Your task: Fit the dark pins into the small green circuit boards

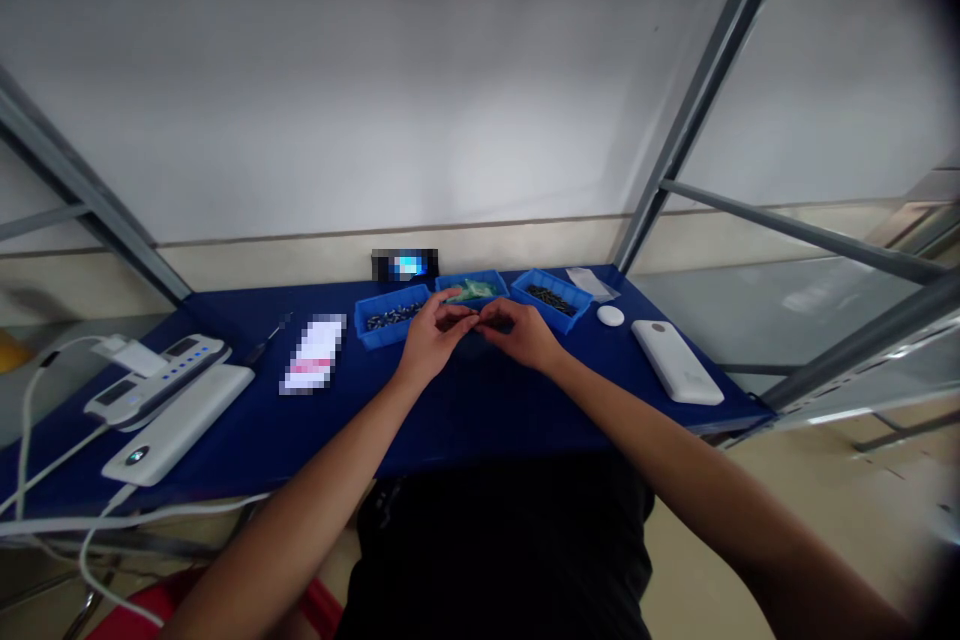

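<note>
Three blue bins [379,340] by counter [487,420] far edge: silvery bits [396,317] left, green stuff [474,290] middle, dark bits [551,299] right. Hands [430,335] together at fingertips; can't tell what's between, too small.

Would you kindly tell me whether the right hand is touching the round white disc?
Apart: the head view shows blue tabletop between the right hand and the round white disc.
</note>
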`<action>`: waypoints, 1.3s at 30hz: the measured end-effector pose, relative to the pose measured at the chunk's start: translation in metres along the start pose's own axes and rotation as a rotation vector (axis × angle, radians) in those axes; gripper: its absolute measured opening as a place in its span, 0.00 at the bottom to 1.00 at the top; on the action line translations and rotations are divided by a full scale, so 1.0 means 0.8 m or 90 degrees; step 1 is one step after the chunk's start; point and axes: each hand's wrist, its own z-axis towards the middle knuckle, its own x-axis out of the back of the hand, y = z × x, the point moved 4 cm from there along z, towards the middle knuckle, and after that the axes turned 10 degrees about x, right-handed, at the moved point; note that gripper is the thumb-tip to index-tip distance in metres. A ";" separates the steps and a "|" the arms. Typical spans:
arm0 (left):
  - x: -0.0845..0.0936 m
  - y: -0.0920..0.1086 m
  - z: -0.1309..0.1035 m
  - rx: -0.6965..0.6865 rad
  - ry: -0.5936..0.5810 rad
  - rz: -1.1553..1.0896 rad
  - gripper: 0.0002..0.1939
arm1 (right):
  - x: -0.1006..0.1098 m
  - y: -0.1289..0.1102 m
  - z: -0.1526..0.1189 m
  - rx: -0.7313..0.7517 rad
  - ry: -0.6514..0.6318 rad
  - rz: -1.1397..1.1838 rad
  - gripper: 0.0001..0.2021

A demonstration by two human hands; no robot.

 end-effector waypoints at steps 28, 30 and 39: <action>0.001 -0.021 0.008 0.055 -0.026 0.100 0.19 | 0.031 0.011 0.010 -0.185 0.163 0.247 0.20; 0.001 -0.020 0.007 0.054 -0.020 0.095 0.19 | 0.039 0.009 0.012 -0.178 0.172 0.227 0.20; 0.004 -0.024 0.006 0.050 -0.014 0.110 0.19 | 0.119 0.025 0.002 -0.034 0.198 -0.426 0.12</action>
